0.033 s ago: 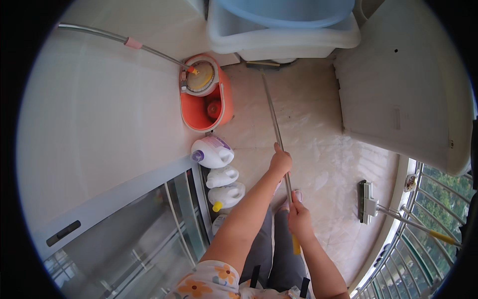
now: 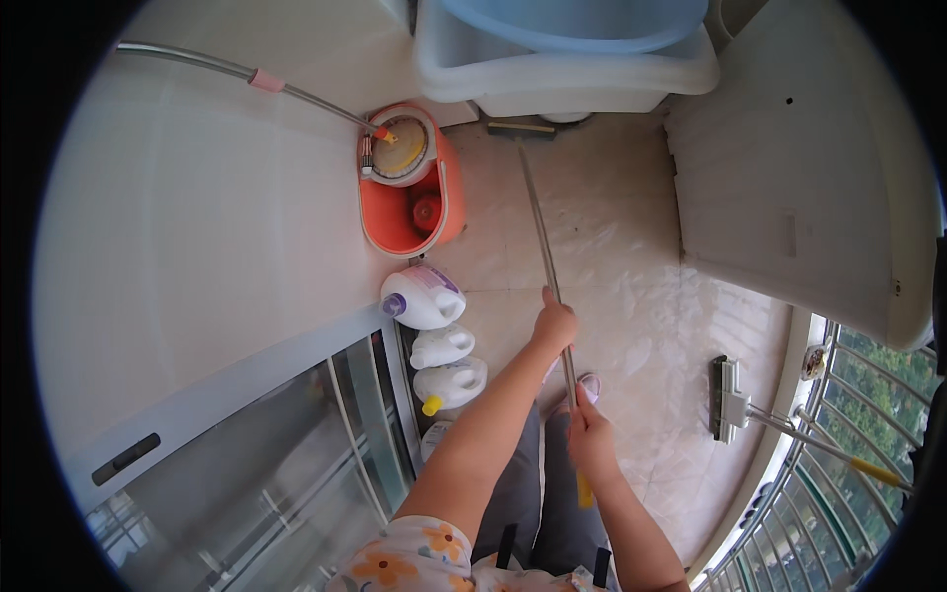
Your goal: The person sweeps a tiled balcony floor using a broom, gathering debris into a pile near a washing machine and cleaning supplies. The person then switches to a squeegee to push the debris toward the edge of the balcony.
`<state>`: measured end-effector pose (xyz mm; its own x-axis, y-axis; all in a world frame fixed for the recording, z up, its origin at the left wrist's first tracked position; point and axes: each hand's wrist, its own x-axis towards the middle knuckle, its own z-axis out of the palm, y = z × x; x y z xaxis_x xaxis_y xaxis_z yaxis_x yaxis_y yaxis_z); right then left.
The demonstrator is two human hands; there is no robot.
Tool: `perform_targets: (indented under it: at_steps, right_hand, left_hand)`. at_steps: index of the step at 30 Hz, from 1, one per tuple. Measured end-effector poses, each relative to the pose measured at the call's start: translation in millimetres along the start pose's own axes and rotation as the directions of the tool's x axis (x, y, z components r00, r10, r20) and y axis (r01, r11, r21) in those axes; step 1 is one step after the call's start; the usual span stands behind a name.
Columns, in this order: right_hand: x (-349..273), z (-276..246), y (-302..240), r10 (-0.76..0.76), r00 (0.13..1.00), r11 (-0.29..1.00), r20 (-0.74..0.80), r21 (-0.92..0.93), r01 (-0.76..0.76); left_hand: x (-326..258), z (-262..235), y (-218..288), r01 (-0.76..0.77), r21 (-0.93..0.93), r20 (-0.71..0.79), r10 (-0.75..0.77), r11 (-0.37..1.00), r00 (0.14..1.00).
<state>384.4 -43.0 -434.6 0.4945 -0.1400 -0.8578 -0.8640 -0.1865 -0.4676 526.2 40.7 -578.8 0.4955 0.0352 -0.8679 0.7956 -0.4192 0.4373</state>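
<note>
Head view. Both hands grip a long metal mop handle [image 2: 546, 259] running forward to its head under the white tub [image 2: 567, 79]. Risk: a wide sweep could knock the orange spin bucket [image 2: 409, 183] or detergent jugs [image 2: 424, 298] left of the fingers. Left hand [image 2: 554, 324] and right hand [image 2: 590, 434] fingers are clamped round the handle.

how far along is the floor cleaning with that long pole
Done: nothing shows as finished. In hand: left hand and right hand grip the long metal pole, its head by the white tub. Left: the tiled floor; the orange mop bucket stands apart.
</note>
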Motion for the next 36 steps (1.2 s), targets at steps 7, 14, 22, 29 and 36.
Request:
perform_targets:
  at_steps: [7, 14, 22, 29, 36]
  right_hand:
    - [18.4, 22.2, -7.2, -0.227, 0.974, 0.959, 0.013, -0.17, 0.226]
    - [-27.0, 15.6, 40.7, -0.31, 0.951, 0.924, 0.01, -0.232, 0.304]
    - [-118.1, -58.4, 89.2, -0.128, 0.987, 0.915, 0.099, -0.373, 0.156]
    - [-167.8, -87.3, 80.2, -0.111, 0.987, 0.944, 0.117, -0.298, 0.142]
    - [-177.2, -76.2, 66.8, -0.016, 0.962, 0.981, 0.273, -0.183, 0.068]
  left_hand:
    - [22.6, -34.3, -20.9, 0.058, -0.108, -0.079, -0.067, 0.992, 0.995]
    - [-5.0, -0.5, -85.4, 0.079, -0.001, -0.114, -0.079, 0.997, 0.99]
    - [-111.2, 89.5, -142.5, 0.126, -0.116, -0.103, -0.138, 0.985, 0.985]
    - [-141.9, 105.7, -163.0, -0.026, -0.14, -0.121, 0.009, 0.99, 0.993]
    - [-191.3, 57.7, -131.5, 0.182, -0.291, -0.168, -0.237, 0.939, 0.957]
